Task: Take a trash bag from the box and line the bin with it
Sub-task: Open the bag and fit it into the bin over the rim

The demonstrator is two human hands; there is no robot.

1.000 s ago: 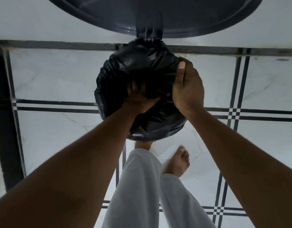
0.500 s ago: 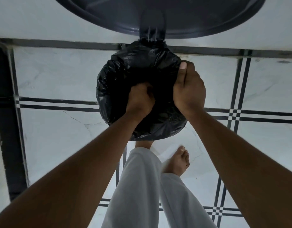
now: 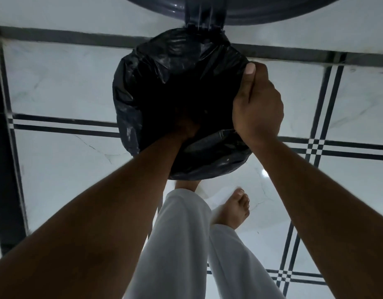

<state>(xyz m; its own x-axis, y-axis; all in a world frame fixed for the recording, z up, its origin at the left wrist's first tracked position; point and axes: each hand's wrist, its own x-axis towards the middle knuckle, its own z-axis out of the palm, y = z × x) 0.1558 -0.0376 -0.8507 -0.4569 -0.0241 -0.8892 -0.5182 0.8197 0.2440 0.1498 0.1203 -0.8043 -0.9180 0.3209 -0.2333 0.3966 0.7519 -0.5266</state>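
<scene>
White marble floor tiles (image 3: pixel 56 87) with dark stripes lie under the small bin (image 3: pixel 130 145), which stands just in front of the person's bare feet with its lid (image 3: pixel 240 9) raised behind it. The right hand (image 3: pixel 258 108) is closed tightly on the edge of the black trash bag (image 3: pixel 175 61) at the rim, probably so the bag does not slide down. The left hand (image 3: pixel 187 128) goes deep inside the bag, apparently to press the plastic toward the bottom; its fingers are hidden in the dark, so I cannot tell its grip.
</scene>
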